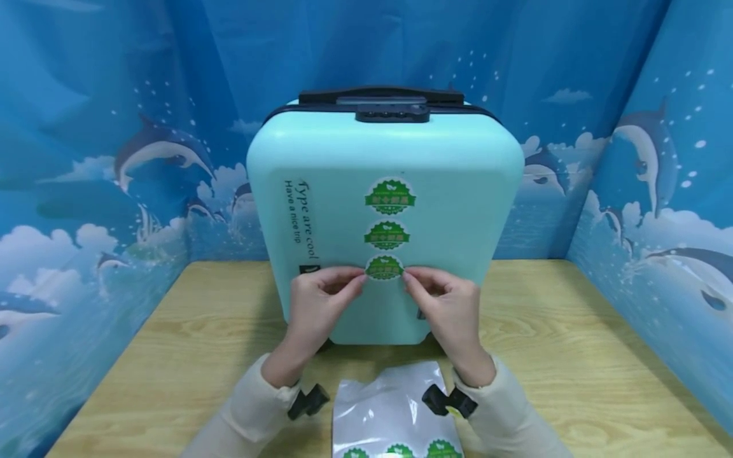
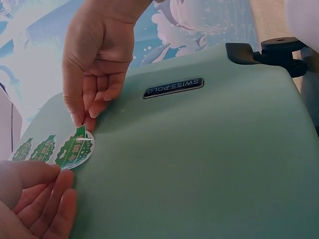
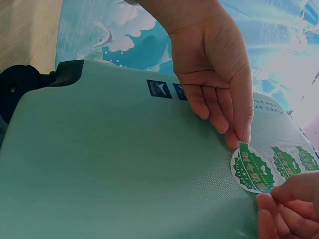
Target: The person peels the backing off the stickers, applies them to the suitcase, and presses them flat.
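Between my two hands is a round green-and-white sticker (image 1: 384,268), held at its opposite edges close against the front of a mint-green suitcase (image 1: 458,222). My left hand (image 1: 321,305) pinches its left edge between thumb and forefinger. At the right edge my right hand (image 1: 449,305) pinches it the same way. Directly above it in the head view, two matching stickers, an upper one (image 1: 390,196) and a middle one (image 1: 387,235), lie on the suitcase in a vertical row. In the left wrist view the pinched sticker (image 2: 75,148) looks slightly bowed.
A glossy white sticker sheet (image 1: 395,407) with several green stickers lies on the wooden table (image 1: 195,343) between the forearms. The suitcase stands upright, with a black handle (image 1: 380,97) on top and black wheels (image 3: 20,87) below. Blue dolphin-print sheeting (image 1: 355,44) surrounds the table.
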Demonstrator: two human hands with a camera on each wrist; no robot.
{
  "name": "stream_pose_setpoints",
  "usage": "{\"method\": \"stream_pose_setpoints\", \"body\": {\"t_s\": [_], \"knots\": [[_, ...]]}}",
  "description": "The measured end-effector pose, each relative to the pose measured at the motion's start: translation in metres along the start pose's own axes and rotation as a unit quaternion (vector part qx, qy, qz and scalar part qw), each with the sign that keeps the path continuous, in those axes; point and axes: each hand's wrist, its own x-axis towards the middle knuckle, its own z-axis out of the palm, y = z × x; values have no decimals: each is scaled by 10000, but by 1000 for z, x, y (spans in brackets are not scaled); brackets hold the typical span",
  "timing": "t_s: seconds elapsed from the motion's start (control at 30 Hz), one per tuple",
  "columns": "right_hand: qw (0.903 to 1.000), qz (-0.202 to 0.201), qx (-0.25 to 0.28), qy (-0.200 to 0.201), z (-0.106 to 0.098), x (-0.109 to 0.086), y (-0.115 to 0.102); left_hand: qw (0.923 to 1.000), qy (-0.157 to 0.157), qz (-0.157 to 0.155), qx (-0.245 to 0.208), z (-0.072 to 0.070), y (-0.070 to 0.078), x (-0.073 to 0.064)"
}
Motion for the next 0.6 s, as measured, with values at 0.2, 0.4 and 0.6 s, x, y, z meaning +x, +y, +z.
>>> {"method": "stream_pose_setpoints", "body": {"t_s": [0.2, 0.4, 0.6], "knots": [[9994, -165, -288, 39, 0, 2, -3, 9999, -5, 38, 108, 0, 0, 1], [9984, -225, -517, 47, -1, 3, -5, 9989, 31, 161, 450, 0, 2, 3], [9979, -231, -598, 15, 0, 4, -6, 9988, 43, 108, 466, -2, 4, 4]]}}
